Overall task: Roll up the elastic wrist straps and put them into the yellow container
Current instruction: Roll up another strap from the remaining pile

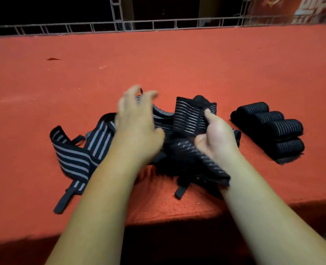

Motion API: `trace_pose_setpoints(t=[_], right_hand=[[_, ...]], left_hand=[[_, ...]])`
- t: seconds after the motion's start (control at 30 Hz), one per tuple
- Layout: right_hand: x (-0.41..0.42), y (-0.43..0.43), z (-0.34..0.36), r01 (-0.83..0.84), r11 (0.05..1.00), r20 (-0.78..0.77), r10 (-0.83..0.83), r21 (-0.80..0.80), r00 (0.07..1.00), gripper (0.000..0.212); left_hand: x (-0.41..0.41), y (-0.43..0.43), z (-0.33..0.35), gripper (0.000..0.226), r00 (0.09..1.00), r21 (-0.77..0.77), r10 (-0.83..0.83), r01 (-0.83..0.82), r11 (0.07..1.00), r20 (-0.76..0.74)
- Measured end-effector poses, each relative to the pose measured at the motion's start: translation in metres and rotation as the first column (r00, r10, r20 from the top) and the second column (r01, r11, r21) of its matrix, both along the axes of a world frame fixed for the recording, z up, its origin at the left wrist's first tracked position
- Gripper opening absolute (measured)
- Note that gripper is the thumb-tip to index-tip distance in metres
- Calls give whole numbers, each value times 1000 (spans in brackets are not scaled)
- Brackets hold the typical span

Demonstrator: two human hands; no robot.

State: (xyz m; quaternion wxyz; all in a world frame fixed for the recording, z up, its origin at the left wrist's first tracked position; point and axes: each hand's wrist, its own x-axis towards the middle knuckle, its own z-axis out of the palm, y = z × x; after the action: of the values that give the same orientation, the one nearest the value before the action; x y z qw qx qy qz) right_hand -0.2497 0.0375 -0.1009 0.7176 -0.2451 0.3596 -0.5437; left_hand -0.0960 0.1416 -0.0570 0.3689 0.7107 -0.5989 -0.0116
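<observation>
Your red cloth surface (177, 62) met a metal grille (158, 25). Your right hand (215, 134) pinched a striped strap (192, 115). Your left hand (137, 119) hovered with fingers spread. The banner (311, 8) writing was unreadable.

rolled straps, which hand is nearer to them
Right. The right hand, gripping an unrolled strap, sits just left of the rolled straps; the left hand hovers farther left.

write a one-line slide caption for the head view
Right hand pinches a thin-striped strap as the blurred left hand hovers over the loose pile; rolled straps lie to the right.
</observation>
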Motion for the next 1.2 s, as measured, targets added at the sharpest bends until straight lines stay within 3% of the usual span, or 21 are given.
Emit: trace_pose_setpoints(t=[0.03,0.1,0.17,0.23,0.3,0.4,0.47,0.57,0.7,0.73,0.83,0.97,1.03,1.1,1.2], right_hand=[[3,3,1,6,1000,123,-5,-3,992,38],[6,8,3,22,1000,141,-20,-10,990,41],[6,9,2,47,998,82,-43,-49,996,43],[6,10,4,46,996,105,-38,-74,994,40],[6,13,6,24,994,132,-11,-102,991,36],[7,15,8,12,988,112,6,-152,994,31],[5,16,10,-19,983,78,33,-180,996,26],[5,20,13,-57,978,38,65,-201,997,22],[5,23,15,-81,966,17,88,-247,996,18],[4,23,15,-71,964,28,81,-256,996,17],[0,24,20,-73,975,181,112,-210,977,21],[-12,23,20,-201,953,325,269,-228,907,40],[-15,23,19,-285,914,348,377,-288,858,56],[-17,24,19,-373,864,307,476,-338,824,60],[-17,27,18,-512,763,185,612,-395,769,71]], left_hand=[[-5,2,-1,79,982,-14,-179,181,983,65],[-18,6,-1,61,934,65,-354,356,932,-48],[-26,6,-5,47,925,120,-332,356,927,-183],[-30,5,-12,46,924,68,-270,298,952,-272],[-31,3,-14,61,931,-6,-242,250,968,-275],[-28,5,-12,95,968,-65,-218,211,975,-128],[-27,4,-11,100,981,-74,-194,194,978,4],[-22,-3,-14,82,987,-89,-159,157,984,-16],[-18,-7,-17,23,971,-198,-118,76,977,-210],[-18,-7,-16,20,934,-202,-116,49,978,-339],[-22,1,-2,28,679,-142,-151,69,987,-718],[-19,3,3,49,507,9,-105,217,976,-855],[-18,0,1,61,491,75,-62,256,964,-869],[-17,-4,-2,76,471,99,-61,307,947,-880],[-16,-3,0,92,317,33,-100,389,921,-943]])
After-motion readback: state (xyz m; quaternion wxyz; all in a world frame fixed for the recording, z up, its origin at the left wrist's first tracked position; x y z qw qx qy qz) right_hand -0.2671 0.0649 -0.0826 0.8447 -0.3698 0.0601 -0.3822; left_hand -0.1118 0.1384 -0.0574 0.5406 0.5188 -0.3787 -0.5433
